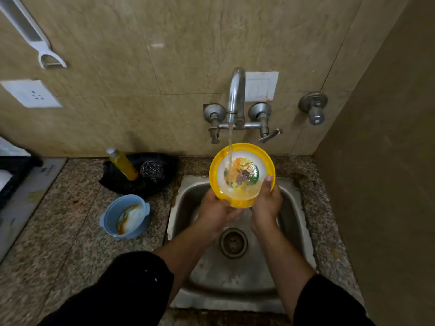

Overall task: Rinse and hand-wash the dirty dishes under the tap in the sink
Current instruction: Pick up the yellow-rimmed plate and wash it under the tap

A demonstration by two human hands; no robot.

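Both my hands hold a yellow bowl (242,151) with a white inside over the steel sink (292,203). Coloured food residue lies in the bowl's bottom. Water runs from the chrome tap (236,95) straight into the bowl. My left hand (215,208) grips the bowl's near left rim from below. My right hand (267,201) grips the right rim, thumb on the inner edge. A blue bowl (110,217) smeared with orange and white residue stands on the counter left of the sink.
A yellow soap bottle (123,164) and a steel scrubber (152,171) rest on a black cloth behind the blue bowl. The sink drain (233,243) is open. A brown wall closes the right side. A wall socket (31,93) sits at left.
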